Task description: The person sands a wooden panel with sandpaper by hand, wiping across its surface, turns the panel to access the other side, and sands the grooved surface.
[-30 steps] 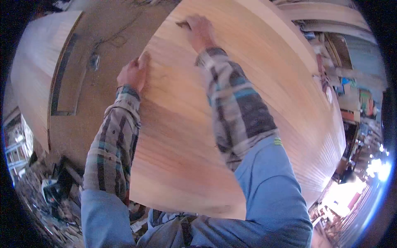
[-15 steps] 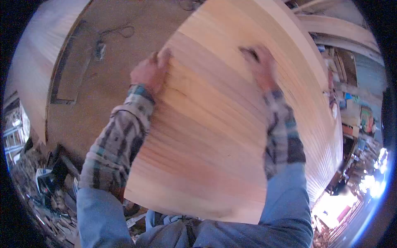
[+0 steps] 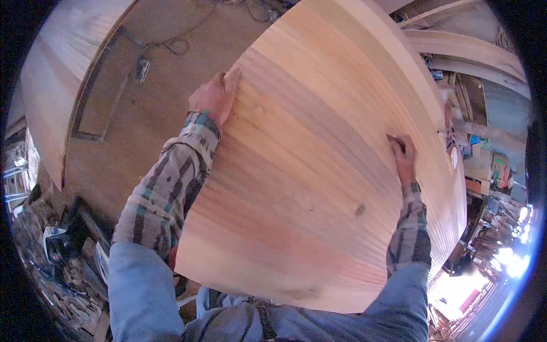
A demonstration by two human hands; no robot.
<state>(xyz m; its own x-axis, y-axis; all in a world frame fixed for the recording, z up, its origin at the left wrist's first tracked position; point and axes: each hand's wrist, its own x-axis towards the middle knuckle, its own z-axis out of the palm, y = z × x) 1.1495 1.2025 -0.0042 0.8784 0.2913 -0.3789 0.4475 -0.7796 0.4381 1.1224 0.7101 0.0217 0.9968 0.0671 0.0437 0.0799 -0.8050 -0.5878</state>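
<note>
A broad panel of joined wooden boards (image 3: 296,154), with long grain streaks and a few knots, lies in front of my body. At its left edge, my left hand (image 3: 215,98) is closed around the rim, some of its fingers hidden. On the right part of the panel's face is my right hand (image 3: 405,157), its fingers pinched together low against the wood. A small brown piece (image 3: 392,138) shows at those fingertips; its kind is too small to tell.
Another wooden panel (image 3: 57,85) stands at the far left beside a brown surface (image 3: 128,108) with a cable (image 3: 174,45) on it. Wood scraps (image 3: 77,296) litter the lower left. Long timbers (image 3: 467,48) and mixed workshop items (image 3: 498,171) are at the right.
My right hand has moved across the panel, down and to the right. My left hand stays at the left edge, shifted slightly in view.
</note>
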